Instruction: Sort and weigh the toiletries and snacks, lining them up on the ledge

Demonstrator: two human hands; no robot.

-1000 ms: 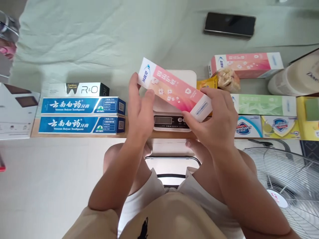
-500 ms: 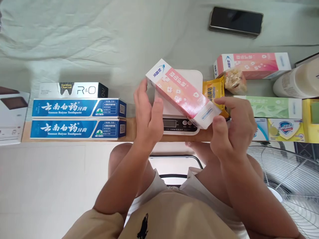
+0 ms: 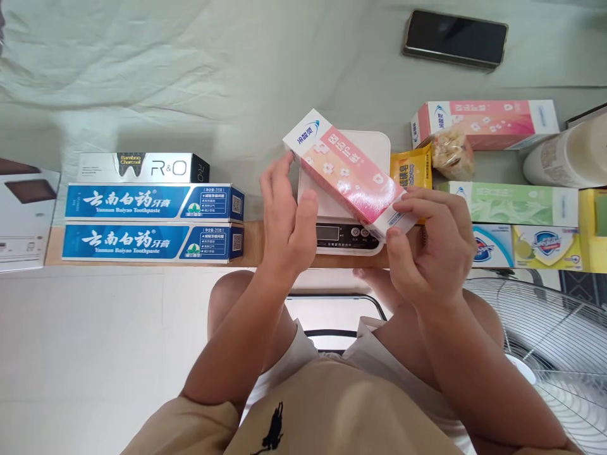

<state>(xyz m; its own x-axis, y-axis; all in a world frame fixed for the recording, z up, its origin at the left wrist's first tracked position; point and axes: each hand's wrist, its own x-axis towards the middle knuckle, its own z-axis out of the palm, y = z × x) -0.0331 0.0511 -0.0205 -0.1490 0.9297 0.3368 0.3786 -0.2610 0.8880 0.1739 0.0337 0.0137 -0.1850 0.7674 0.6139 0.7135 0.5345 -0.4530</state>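
A pink and white toothpaste box (image 3: pixel 351 174) lies slanted over a white kitchen scale (image 3: pixel 375 145); whether it rests fully on the plate I cannot tell. Its lower right end is pinched by my right hand (image 3: pixel 439 243), thumb below and fingers above. My left hand (image 3: pixel 288 221) is open beside the box's upper left end, thumb apart, fingertips at or close to the corner. The scale's dark display (image 3: pixel 327 234) shows below the box, with no readable figure. A yellow soap packet (image 3: pixel 411 169) lies just right of the scale, partly behind my right hand.
On the left are two blue toothpaste boxes (image 3: pixel 152 242) and a silver-black one (image 3: pixel 142 168). To the right sit another pink box (image 3: pixel 497 120), a wrapped lump (image 3: pixel 454 155), a green box (image 3: pixel 521 203), soap boxes (image 3: pixel 545 246) and a white tub (image 3: pixel 569 155). A phone (image 3: pixel 456 38) lies behind.
My right hand has come left and its fingers have closed on the box's lower end. The box has kept nearly the same slant over the scale. The whole view has shifted slightly.
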